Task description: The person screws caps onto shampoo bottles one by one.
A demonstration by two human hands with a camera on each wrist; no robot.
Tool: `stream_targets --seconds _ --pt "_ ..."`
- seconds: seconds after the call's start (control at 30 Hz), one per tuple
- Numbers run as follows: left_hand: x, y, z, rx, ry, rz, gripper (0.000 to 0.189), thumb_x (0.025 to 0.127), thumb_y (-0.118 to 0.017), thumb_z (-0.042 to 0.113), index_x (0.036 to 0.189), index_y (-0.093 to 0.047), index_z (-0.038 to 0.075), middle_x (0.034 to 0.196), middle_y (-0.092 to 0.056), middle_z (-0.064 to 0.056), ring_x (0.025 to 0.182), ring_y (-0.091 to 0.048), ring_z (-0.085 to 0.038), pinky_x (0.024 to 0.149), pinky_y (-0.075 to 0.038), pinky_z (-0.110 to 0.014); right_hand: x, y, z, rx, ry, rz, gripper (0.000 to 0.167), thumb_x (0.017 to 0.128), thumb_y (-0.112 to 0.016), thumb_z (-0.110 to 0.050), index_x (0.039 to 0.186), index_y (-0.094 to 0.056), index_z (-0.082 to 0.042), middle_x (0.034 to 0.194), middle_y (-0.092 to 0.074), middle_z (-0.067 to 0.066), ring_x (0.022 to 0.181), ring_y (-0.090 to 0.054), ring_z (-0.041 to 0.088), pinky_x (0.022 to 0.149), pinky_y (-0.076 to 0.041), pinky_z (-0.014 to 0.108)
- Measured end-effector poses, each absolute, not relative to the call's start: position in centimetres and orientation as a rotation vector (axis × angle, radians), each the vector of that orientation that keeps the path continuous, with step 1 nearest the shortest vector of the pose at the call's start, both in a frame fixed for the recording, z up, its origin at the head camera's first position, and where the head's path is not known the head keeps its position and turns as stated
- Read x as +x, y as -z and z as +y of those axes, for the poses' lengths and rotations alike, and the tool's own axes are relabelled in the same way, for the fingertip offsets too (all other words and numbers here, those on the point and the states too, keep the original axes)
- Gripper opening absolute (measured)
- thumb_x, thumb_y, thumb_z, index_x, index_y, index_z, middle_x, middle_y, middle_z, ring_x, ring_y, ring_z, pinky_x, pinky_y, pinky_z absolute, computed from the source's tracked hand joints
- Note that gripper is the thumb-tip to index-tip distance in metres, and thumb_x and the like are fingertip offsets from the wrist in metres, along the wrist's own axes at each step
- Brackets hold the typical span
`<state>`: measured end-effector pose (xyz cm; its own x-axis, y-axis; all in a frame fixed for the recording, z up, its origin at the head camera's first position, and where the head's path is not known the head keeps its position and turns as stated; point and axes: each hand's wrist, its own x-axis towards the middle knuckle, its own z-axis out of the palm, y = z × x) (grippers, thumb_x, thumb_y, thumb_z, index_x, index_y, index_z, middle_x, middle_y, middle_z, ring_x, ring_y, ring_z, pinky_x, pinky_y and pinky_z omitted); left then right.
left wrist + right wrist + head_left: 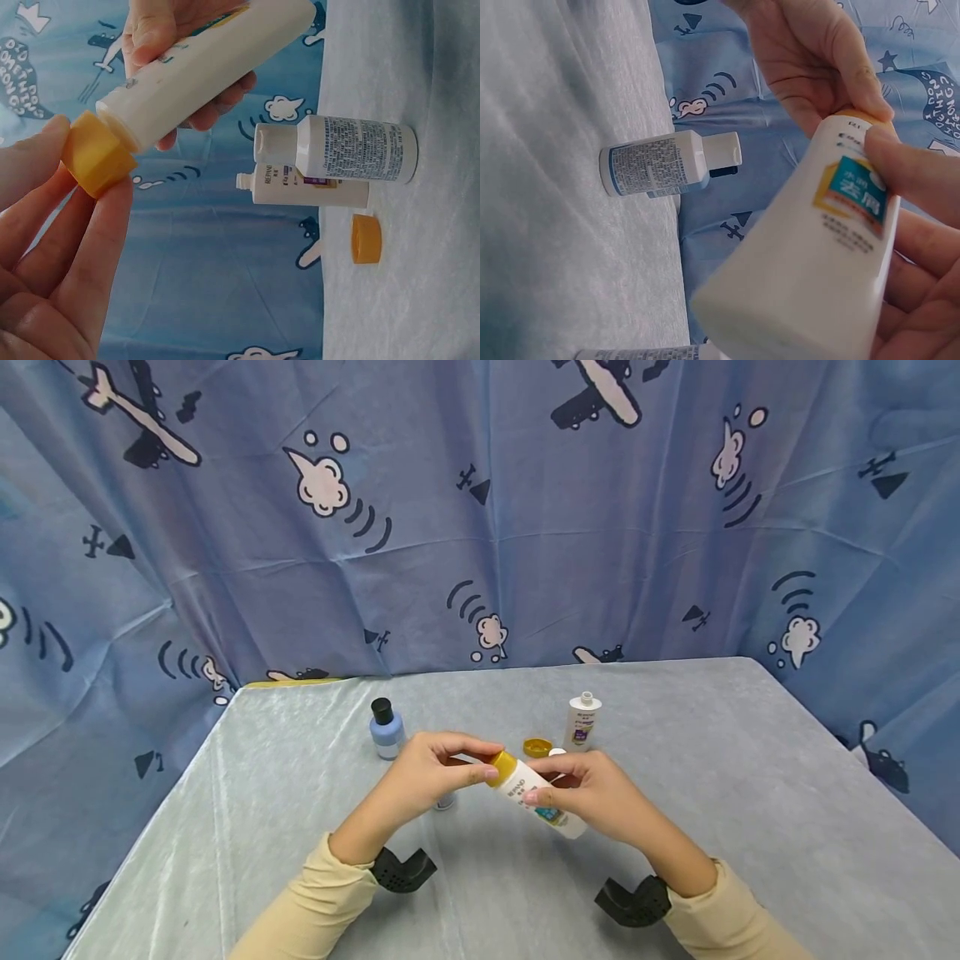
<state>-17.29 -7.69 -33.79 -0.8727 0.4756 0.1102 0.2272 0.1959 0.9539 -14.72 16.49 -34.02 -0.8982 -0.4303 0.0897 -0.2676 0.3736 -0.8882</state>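
Observation:
My left hand point(427, 777) pinches a yellow cap point(97, 154) between thumb and fingers at the upper end of a white shampoo bottle point(795, 277). The bottle is tilted, its base down to the right, and a teal and orange label faces up. Around its body my right hand point(600, 793) grips with the thumb on the front. In the left wrist view the cap sits slightly askew against the bottle's end; whether it is fully loose, I cannot tell.
An uncapped white bottle point(582, 725) with a purple label stands behind my right hand, near a loose yellow cap point(537, 747) and a white-capped bottle point(360, 150). Back left is a blue bottle point(387, 737) with a black cap. Another white bottle point(649, 165) stands behind my left hand.

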Motion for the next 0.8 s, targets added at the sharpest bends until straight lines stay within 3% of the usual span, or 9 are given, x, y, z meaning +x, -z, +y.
stream_targets --seconds 0.37,0.6,0.8 --pt "-17.1 33.5 -7.8 0.807 -1.803 2.133 0.032 0.088 -0.074 0.006 0.119 -0.071 0.0 0.12 -0.071 -0.017 0.102 -0.071 -0.012 0.088 -0.059 -0.028 -14.9 34.2 16.7 -0.624 1.592 2.381 0.038 0.088 -0.075 -0.017 0.118 -0.07 0.005 0.105 -0.073 0.021 0.083 -0.07 0.018 0.072 -0.059 0.028" --pt "-17.1 33.0 -8.1 0.746 -1.789 2.246 0.044 0.083 -0.082 0.02 0.125 -0.071 0.019 0.13 -0.068 0.004 0.128 -0.059 -0.015 0.105 -0.051 -0.033 -14.8 34.2 16.6 -0.63 1.633 2.377 0.039 0.088 -0.076 -0.015 0.12 -0.068 0.007 0.107 -0.072 0.023 0.083 -0.07 0.015 0.072 -0.06 0.027" --pt "-16.8 32.6 -8.1 0.441 -1.903 2.298 0.041 0.081 -0.083 0.019 0.121 -0.072 0.013 0.117 -0.074 -0.005 0.107 -0.07 -0.018 0.091 -0.058 -0.032 -14.6 33.9 16.4 -0.538 1.654 2.443 0.041 0.087 -0.077 -0.017 0.121 -0.068 0.005 0.109 -0.072 0.022 0.084 -0.071 0.015 0.072 -0.06 0.026"
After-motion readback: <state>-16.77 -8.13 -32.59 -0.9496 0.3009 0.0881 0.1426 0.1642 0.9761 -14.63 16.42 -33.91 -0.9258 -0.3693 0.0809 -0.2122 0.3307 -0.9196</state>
